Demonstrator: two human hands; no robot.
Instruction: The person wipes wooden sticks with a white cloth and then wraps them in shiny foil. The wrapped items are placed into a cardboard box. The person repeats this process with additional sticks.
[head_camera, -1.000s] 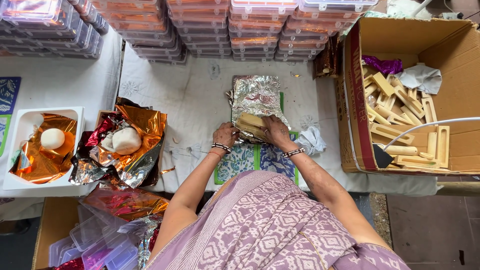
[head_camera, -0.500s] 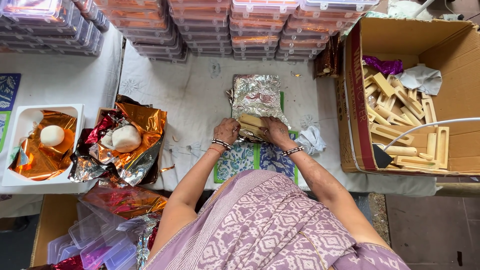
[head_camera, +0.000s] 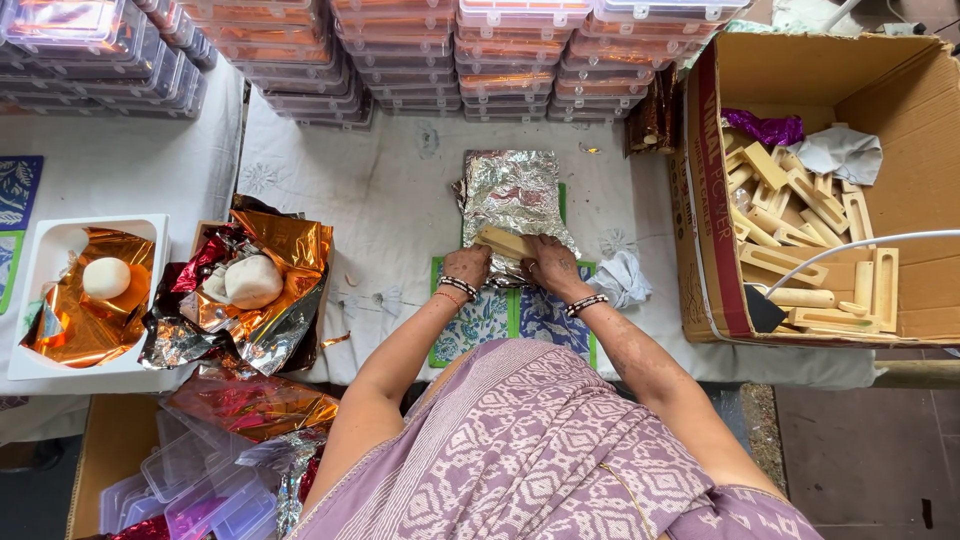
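Observation:
A sheet of silver foil (head_camera: 515, 195) lies on a patterned mat (head_camera: 500, 315) at the middle of the white-covered table (head_camera: 400, 190). On its near edge rests a pale wooden block (head_camera: 503, 241). My left hand (head_camera: 467, 267) and my right hand (head_camera: 549, 264) press on the foil's near edge on either side of the block, fingers curled over foil and wood. Both wrists wear beaded bracelets.
Stacks of clear plastic boxes (head_camera: 500, 50) line the far edge. A cardboard box (head_camera: 900, 90) of wooden moulds stands at right. At left, orange foil (head_camera: 270, 250) and a white tray (head_camera: 60, 300) each hold a white dough ball. A white cloth (head_camera: 620, 277) lies beside my right hand.
Both hands have stayed at the foil's near edge, shifting slightly around the wooden block. The foil keeps its place.

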